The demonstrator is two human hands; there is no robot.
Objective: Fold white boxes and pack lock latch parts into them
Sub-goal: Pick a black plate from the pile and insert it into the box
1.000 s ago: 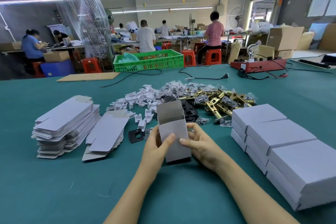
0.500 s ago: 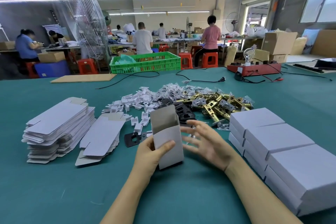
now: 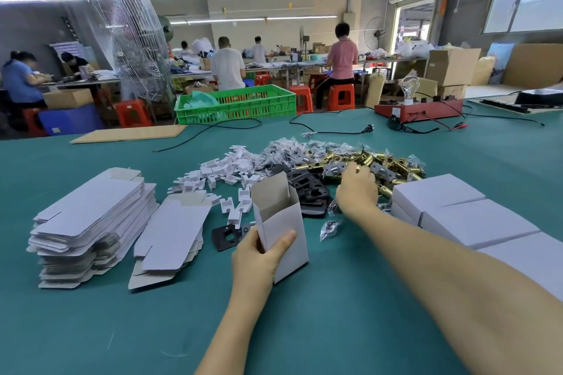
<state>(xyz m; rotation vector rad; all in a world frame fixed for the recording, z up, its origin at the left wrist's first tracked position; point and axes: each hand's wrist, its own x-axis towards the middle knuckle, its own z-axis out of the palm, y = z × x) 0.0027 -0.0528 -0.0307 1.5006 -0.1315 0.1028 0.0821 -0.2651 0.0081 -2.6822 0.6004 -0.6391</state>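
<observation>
Upright within left grip, white box

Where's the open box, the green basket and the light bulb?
open box (image 3: 286, 231): head view, on its white front wall.
green basket (image 3: 243, 106): head view, on its slatted side.
light bulb (image 3: 409, 85): head view, on the glass.

white box with grey-brown inside, brass latches, black plates, teal table, green crate.

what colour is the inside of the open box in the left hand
Greyish brown inside the white folded cardboard box, unlike its white outside; the head view shows it.
</observation>
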